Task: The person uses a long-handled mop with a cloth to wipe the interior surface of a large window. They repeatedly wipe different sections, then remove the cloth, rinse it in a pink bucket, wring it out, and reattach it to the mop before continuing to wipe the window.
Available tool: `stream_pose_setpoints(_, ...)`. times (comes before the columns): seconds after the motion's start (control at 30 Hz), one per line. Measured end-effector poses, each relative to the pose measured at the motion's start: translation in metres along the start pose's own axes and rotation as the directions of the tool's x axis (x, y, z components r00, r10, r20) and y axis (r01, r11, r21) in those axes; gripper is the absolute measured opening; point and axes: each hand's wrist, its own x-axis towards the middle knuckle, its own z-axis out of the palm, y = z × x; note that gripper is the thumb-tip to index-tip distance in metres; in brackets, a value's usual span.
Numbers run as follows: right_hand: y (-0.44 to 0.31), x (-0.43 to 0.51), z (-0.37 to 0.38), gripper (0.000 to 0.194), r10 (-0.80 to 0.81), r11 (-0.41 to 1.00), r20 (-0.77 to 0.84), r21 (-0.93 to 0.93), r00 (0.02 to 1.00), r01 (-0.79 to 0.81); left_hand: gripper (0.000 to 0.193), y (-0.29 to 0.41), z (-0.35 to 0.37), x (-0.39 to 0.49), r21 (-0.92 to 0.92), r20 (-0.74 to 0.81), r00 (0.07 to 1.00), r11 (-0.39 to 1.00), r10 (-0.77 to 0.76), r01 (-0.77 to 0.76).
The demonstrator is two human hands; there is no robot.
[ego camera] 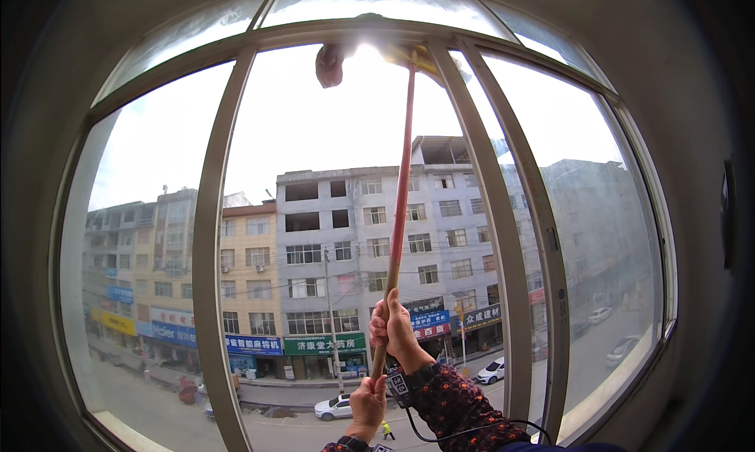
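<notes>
A long pole (403, 204), pink above and worn tan below, rises through the middle of the view. Around its lower end my left hand (368, 406) is closed, while my right hand (394, 329) grips it a little higher up. The pole's far end meets a yellow head (429, 64) at the top rail of the window frame. A dark brownish piece, perhaps cloth (330, 66), hangs below that rail to the left of the head. Glare from the sky hides what joins the two. Both wrists wear dark straps with small devices.
Two metal window uprights (215, 245) (495, 216) flank the pole, with a sliding sash edge (531, 204) farther right. The top rail (365, 32) crosses above. A black cable (454, 439) loops by my right sleeve. A street with buildings, cars and a person in yellow lies far below.
</notes>
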Motion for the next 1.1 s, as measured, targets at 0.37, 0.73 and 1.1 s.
stream_pose_setpoints(0.37,-0.002,0.007,-0.009,0.051,-0.03,0.987,-0.015,-0.156,0.999,0.027,0.043,-0.004,0.015,-0.003,-0.12,-0.007,0.992,0.984,-0.129,0.128)
stream_pose_setpoints(0.73,0.0,0.001,0.004,0.053,0.23,0.957,0.059,-0.196,0.971,-0.214,0.039,-0.001,0.036,-0.027,-0.452,0.019,0.978,0.871,-0.206,0.192)
stream_pose_setpoints(1.1,0.001,0.004,0.003,0.05,0.171,0.975,0.143,-0.164,0.975,-0.148,0.041,-0.003,0.027,-0.016,-0.268,0.024,0.981,0.944,-0.191,0.19)
